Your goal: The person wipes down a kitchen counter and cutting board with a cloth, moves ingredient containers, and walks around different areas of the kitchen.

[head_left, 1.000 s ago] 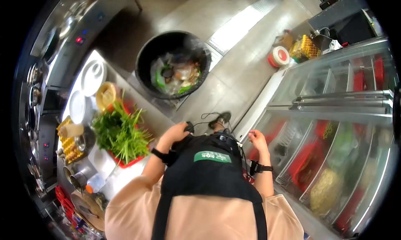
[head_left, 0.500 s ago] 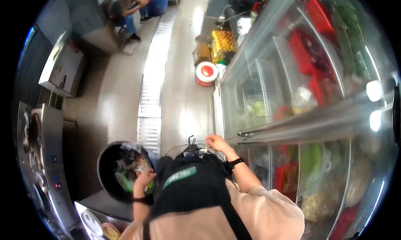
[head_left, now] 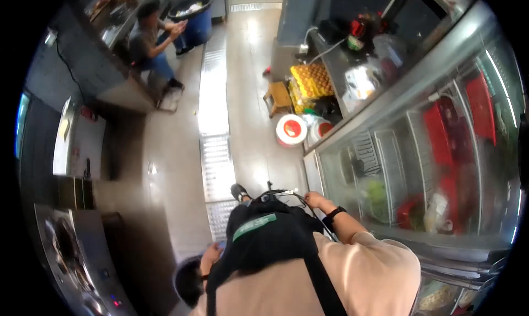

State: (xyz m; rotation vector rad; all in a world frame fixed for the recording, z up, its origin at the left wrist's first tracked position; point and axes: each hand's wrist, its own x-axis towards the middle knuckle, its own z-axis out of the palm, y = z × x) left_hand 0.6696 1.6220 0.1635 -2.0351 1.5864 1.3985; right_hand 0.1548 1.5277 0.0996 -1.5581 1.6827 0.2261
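Observation:
My left hand (head_left: 211, 254) hangs low at my left side, against the black apron (head_left: 256, 233) and above the rim of a dark bin (head_left: 186, 280). Its fingers are blurred and partly hidden, so their grip does not show. On the other side, my right hand (head_left: 315, 200) is held at waist height with curled fingers, near the glass-door fridge (head_left: 386, 173). A black cable (head_left: 286, 192) loops from my waist past this hand. Whether anything is between those fingers I cannot make out. Most of the bin is hidden by my arm and body.
A white-and-red bucket (head_left: 291, 130), a wooden stool (head_left: 279, 97) and yellow packs (head_left: 310, 82) stand ahead on the right. A metal drain grate (head_left: 215, 112) runs along the floor. Another person (head_left: 151, 46) sits far left beside a blue bin (head_left: 197, 27). A stove (head_left: 71, 255) stands left.
My view has moved forward: the bucket and stool look nearer, and the dark bin has slipped toward the bottom edge. My left hand has left the bin's contents. A shoe now shows ahead.

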